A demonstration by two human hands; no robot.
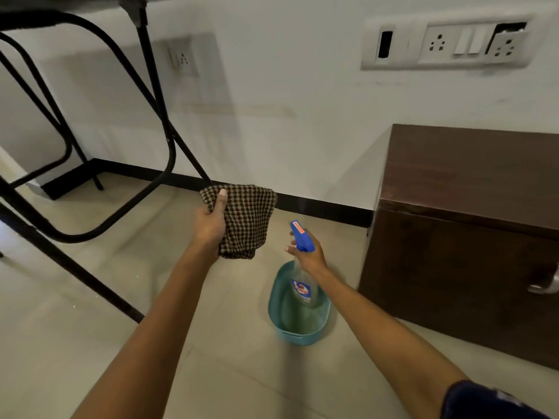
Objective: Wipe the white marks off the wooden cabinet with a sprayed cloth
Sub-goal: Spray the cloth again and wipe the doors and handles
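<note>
Two bare hands are raised over the tiled floor. The left hand (211,225) grips a brown-and-cream checked cloth (246,219), its fingers curled behind the cloth's left edge and the thumb pressed across the front, so the cloth hangs spread. Just right of it, the right hand (308,255) has its fingers wrapped round the neck of a clear spray bottle (301,290), under the blue trigger head, whose nozzle points toward the cloth. An orange-red sticker on the trigger head is too small to read. The bottle's blue-and-white label carries blurred red lettering, perhaps "Colin". Beneath the bottle a teal plastic basin (302,332) stands on the floor. The dark wooden cabinet (469,237) stands at the right against the white wall, with a metal handle (544,285) on its near face. A black metal frame (165,140) fills the left, and a socket panel (447,43) is set in the far wall.
</note>
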